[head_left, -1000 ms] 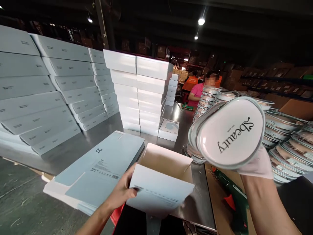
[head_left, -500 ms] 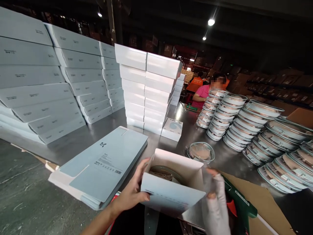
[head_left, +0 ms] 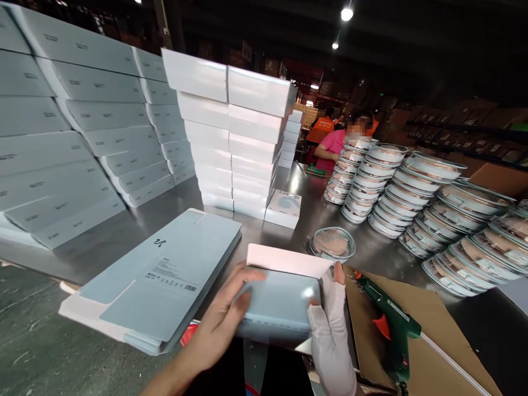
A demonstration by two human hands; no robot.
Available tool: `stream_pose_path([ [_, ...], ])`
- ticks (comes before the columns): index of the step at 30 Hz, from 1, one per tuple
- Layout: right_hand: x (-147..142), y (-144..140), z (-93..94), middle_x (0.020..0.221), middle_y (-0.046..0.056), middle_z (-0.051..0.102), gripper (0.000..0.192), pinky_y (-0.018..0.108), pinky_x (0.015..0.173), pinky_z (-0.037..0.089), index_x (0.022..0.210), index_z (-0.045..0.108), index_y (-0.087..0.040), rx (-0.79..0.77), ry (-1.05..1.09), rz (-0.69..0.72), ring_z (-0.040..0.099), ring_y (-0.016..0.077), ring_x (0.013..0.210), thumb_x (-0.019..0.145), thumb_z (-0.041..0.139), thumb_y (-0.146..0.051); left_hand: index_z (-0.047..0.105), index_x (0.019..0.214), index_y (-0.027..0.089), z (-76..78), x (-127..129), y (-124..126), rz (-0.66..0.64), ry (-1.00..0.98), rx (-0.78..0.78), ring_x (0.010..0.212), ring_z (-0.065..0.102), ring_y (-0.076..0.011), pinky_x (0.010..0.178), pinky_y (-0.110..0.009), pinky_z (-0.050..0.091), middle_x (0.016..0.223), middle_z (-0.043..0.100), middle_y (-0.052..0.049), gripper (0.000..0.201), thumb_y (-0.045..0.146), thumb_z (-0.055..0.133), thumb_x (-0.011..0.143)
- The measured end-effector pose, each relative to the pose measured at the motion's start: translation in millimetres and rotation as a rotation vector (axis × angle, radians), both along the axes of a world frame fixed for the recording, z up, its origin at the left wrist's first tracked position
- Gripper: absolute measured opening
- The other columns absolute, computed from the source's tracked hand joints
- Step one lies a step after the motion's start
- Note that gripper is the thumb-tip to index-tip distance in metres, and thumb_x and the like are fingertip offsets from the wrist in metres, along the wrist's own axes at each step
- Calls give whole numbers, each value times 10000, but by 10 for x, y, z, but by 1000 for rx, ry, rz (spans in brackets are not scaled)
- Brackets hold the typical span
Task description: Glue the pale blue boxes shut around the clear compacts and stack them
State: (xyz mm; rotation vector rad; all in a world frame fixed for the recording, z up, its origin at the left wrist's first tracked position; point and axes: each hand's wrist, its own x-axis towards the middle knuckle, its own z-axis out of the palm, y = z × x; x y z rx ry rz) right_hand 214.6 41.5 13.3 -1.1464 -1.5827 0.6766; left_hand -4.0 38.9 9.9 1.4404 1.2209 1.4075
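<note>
The left hand (head_left: 225, 324) is bare and lies spread over the near left of a pale blue carton (head_left: 277, 301), palm pressing on its top panel, thumb along the left edge. The right hand (head_left: 330, 324), in a fingerless white glove, grips the carton's right end with fingers curled up over the edge. Both hands are thus closed on the same carton, one to each side, which steadies it from both ends. The carton sits at the near edge of the steel table (head_left: 165, 231), directly between the hands. Its white flap (head_left: 284, 259) stands open along the far edge, away from the hands, so the mouth is not yet shut; the contents cannot be seen.

Left of the left hand lies a stack of flat unfolded carton blanks (head_left: 157, 280), printed side up, within short reach. Just beyond the right hand's fingertips rests one clear round container (head_left: 332, 245), apart from the rest. Right of the right hand, a green glue gun (head_left: 390, 324) lies on a sheet of brown cardboard (head_left: 433, 335), which appears to shield the table surface. Further right and beyond, rows of stacked round containers (head_left: 396, 192) lean in shingled columns. Beyond the hands rises a tower of closed white boxes (head_left: 235, 143), with one small box (head_left: 284, 209) at its foot; larger flat boxes (head_left: 74, 137) are banked to the far left. A person in a pink top (head_left: 332, 146) works at the far end.
</note>
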Motion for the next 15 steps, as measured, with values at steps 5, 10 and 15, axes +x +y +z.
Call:
stream_pose_path([
  [5,1163,57,213,1324,180,674,508,614,1177,361,1210,650,-228,-248,-347,-509,574,410,1325,781,642,-502,714,1249,349,57,-251,65,-133,132,13,1277,605,-363,1077,-439,505,1377,660,-85,430,518,718,854],
  [10,2123,66,50,437,-31,491,291,477,627,586,519,537,-259,-701,-278,-645,652,271,540,631,804,-290,716,1270,366,129,-241,43,-159,135,46,1118,686,-326,741,-281,634,1279,712,-78,498,407,805,782],
  [15,2201,5,-192,496,-80,552,336,219,419,446,684,580,-195,-894,189,-445,511,88,392,881,700,-439,762,1162,336,252,-107,-43,-22,54,-95,1166,644,-318,512,-135,523,1244,696,-65,418,481,788,771],
])
